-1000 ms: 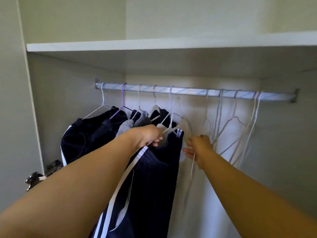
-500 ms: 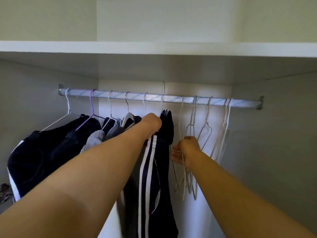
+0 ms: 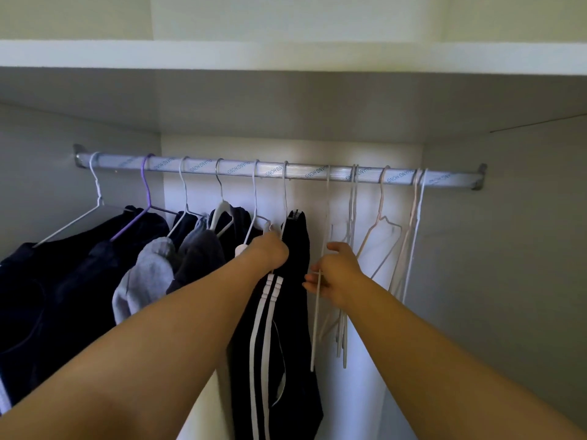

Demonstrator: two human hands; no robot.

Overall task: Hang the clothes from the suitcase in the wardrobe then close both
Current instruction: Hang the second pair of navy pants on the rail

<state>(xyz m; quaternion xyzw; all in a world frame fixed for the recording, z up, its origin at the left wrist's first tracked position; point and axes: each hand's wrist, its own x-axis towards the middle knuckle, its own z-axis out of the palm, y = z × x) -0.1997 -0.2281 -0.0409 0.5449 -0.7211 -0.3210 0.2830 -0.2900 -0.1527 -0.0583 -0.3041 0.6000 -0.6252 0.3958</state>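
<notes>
Hooked over the rail (image 3: pixel 241 168) now, the striped trousers (image 3: pixel 295 312) hang mid-wardrobe; left hand (image 3: pixel 270 253) grips their top, right hand (image 3: pixel 338 277) pinches 1 empty hanger (image 3: pixel 315 328) (thin wire), which could tangle and drag neighbours off.

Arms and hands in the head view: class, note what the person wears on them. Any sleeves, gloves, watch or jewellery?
The left forearm and right forearm are bare to the frame's edge: no sleeve shows. The left hand and right hand are ungloved. No watch or bracelet at either wrist; no ring on the fingers in view.
</notes>
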